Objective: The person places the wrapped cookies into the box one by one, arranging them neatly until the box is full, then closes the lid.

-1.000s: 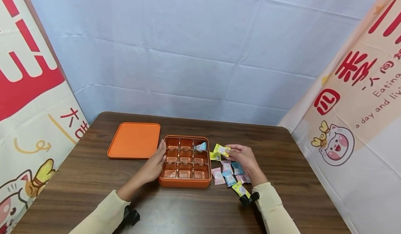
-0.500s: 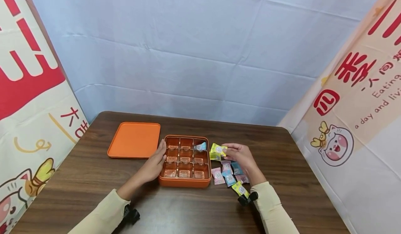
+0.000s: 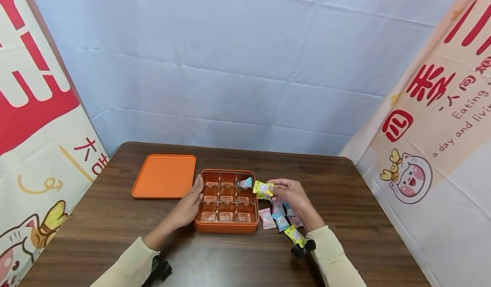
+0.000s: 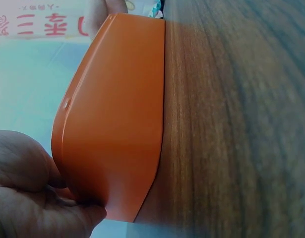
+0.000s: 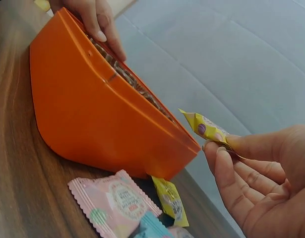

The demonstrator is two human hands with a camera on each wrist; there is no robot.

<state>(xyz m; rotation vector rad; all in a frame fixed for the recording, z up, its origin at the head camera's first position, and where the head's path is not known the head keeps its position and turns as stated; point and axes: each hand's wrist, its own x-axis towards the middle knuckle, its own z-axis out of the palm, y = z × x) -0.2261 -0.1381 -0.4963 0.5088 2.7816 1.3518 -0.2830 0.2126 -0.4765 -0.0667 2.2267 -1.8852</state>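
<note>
My right hand (image 3: 291,195) pinches a yellow wrapped candy (image 3: 262,188) between thumb and fingers, at the right rim of an orange divided box (image 3: 226,227). The right wrist view shows this yellow candy (image 5: 206,127) held above the rim's corner. My left hand (image 3: 187,204) rests along the box's left side, fingers extended at the rim. In the left wrist view, the thumb side of that hand (image 4: 23,183) touches the orange wall (image 4: 112,109). One blue wrapped candy (image 3: 244,182) sits in the back right compartment; the other compartments hold nothing.
Right of the box lie several wrapped candies, among them a pink one (image 3: 267,218), a blue one (image 3: 281,222) and a yellow one (image 3: 295,235). An orange lid (image 3: 165,177) lies flat at the back left of the wooden table (image 3: 215,261). Cloth hangs behind.
My right hand has carried the yellow candy leftward, from over the pile to the box's right rim. The left hand has stayed against the box. The head view has tilted slightly.
</note>
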